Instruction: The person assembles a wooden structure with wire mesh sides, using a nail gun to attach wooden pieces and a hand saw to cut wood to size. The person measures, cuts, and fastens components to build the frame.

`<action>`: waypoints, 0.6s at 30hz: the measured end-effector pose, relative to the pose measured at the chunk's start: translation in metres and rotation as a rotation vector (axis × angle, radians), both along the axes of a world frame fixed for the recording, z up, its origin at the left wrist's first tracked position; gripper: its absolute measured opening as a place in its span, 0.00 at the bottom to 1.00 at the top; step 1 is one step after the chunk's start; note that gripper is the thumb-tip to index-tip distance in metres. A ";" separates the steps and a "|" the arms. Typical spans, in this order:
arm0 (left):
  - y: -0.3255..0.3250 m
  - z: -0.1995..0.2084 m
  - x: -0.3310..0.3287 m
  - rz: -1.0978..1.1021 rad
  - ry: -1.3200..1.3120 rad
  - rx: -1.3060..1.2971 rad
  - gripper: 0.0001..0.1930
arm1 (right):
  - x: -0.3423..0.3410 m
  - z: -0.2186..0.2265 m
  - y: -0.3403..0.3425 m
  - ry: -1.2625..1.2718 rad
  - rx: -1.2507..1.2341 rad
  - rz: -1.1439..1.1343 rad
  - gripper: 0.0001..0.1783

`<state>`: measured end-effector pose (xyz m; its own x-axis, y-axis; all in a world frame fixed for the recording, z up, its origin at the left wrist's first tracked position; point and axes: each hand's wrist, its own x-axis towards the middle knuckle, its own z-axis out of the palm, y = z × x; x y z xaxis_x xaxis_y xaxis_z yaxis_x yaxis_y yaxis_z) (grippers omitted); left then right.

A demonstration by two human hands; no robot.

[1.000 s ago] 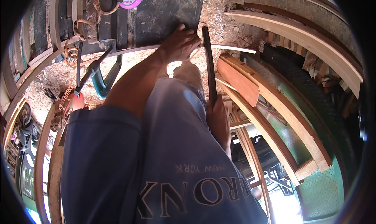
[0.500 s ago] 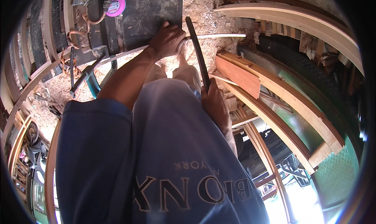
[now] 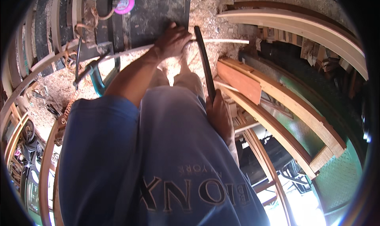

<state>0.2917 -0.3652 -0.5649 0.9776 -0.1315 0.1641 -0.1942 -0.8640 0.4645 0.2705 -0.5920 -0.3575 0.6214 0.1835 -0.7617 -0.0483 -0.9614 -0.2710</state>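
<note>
My left hand (image 3: 173, 41) is closed at the near edge of a dark workbench (image 3: 146, 18), holding down a long, thin pale wooden strip (image 3: 227, 41). Past the bench's right side, the strip's end sticks out over the floor. My right hand (image 3: 218, 113) grips the lower end of a long, narrow dark bar (image 3: 204, 60), file-like in shape; its exact kind is unclear. The bar points away from me and crosses the strip just right of my left hand. Whether the two touch cannot be told.
A pink tape measure (image 3: 124, 4) and an orange coiled cord (image 3: 91, 22) lie on the bench. A teal clamp (image 3: 96, 79) hangs at its near edge. Wood shavings (image 3: 206, 16) cover the floor. At right stand long wooden frame pieces (image 3: 285, 95) and a reddish board (image 3: 239, 81).
My right hand has drawn the dark bar slightly back toward me. My left hand stays on the strip. The whole view has shifted a little.
</note>
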 end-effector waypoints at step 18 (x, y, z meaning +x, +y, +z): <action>0.004 -0.001 0.004 -0.016 0.034 -0.073 0.09 | 0.010 0.020 0.018 0.159 -0.278 -0.093 0.20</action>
<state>0.2957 -0.3611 -0.5658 0.9808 -0.1356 0.1401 -0.1902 -0.8243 0.5332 0.2809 -0.5737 -0.3372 0.4948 -0.0969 -0.8636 -0.1598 -0.9870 0.0192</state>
